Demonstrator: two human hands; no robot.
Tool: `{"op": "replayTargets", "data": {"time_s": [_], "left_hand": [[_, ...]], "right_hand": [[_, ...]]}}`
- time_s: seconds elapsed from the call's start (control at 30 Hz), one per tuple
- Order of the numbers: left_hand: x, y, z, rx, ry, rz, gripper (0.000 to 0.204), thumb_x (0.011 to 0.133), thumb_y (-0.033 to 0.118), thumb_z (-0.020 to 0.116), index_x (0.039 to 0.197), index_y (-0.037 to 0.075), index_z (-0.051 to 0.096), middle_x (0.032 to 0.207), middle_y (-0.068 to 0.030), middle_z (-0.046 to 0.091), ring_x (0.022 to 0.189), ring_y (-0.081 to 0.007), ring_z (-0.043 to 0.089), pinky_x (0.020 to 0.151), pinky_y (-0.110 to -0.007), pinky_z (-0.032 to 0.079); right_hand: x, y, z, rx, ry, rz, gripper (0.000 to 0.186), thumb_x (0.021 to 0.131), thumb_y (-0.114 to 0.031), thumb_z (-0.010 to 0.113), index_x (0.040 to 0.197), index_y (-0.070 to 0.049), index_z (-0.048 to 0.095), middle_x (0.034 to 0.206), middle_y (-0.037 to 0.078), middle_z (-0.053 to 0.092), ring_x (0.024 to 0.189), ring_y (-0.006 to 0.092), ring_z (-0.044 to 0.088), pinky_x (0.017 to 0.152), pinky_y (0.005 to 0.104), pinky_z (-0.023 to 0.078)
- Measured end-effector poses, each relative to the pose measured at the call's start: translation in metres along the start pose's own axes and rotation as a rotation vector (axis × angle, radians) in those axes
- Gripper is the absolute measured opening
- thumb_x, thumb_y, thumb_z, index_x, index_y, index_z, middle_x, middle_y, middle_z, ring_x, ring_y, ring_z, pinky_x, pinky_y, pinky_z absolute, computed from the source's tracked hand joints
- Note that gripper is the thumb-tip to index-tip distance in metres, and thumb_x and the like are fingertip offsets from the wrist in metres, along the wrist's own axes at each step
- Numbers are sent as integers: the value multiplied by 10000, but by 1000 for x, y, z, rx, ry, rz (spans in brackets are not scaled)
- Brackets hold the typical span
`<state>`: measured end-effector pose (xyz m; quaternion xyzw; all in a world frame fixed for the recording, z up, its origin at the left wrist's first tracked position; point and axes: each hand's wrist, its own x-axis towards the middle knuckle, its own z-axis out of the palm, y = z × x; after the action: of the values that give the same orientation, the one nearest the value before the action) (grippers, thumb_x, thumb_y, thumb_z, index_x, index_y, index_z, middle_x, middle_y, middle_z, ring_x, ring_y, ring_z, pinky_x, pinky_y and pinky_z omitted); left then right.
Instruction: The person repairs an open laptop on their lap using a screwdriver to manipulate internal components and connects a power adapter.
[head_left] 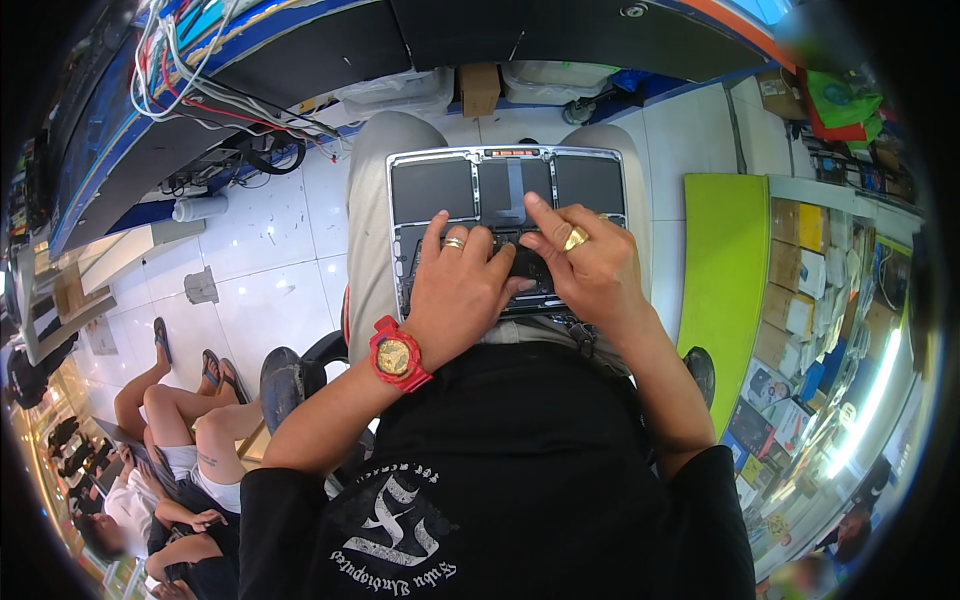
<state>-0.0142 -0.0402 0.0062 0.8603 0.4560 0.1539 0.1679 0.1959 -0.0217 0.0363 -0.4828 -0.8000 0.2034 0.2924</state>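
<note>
An opened laptop body point(400, 185) lies across my lap, its inside showing. Black battery cells point(588, 188) fill the far part, and a grey ribbon strip point(516, 185) runs down the middle cell. My left hand point(462, 275), with a ring, rests over the near left part of the laptop, fingers bent but apart. My right hand point(597, 262), wearing a gold ring, hovers at the middle right; its index finger and thumb are apart, pointing left. Between the hands a dark inner part point(530, 265) shows partly. What lies beneath the fingers is hidden.
A dark workbench point(470, 35) with loose cables point(180, 70) stands ahead. Below it sit clear plastic tubs point(400, 95) and a cardboard box point(480, 90). A green panel point(722, 290) and a display case point(830, 330) are at right. People sit point(190, 450) at lower left.
</note>
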Motion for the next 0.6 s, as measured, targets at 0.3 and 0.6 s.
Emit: {"op": "replayTargets", "data": {"time_s": [0.3,0.6], "left_hand": [[11,-31,-15,-10,168,-131,172,982,211,787,1099,86,775,1042,-100,634,1050,-333,641,1156,-550,404],[18,-48,-29,-67,225,-205,168,1031,194,742,1093,45,789,1015,-119,644,1029,-349,632,1102,-510,426]], "right_hand": [[2,-4,0,65,3,72,516,923,6,834,1426,-53,740,1046,163,804,886,309,796,764,392,640],[-1,4,7,121,112,15,501,924,46,818,1411,-49,749,1046,162,812,910,283,811,781,353,650]]}}
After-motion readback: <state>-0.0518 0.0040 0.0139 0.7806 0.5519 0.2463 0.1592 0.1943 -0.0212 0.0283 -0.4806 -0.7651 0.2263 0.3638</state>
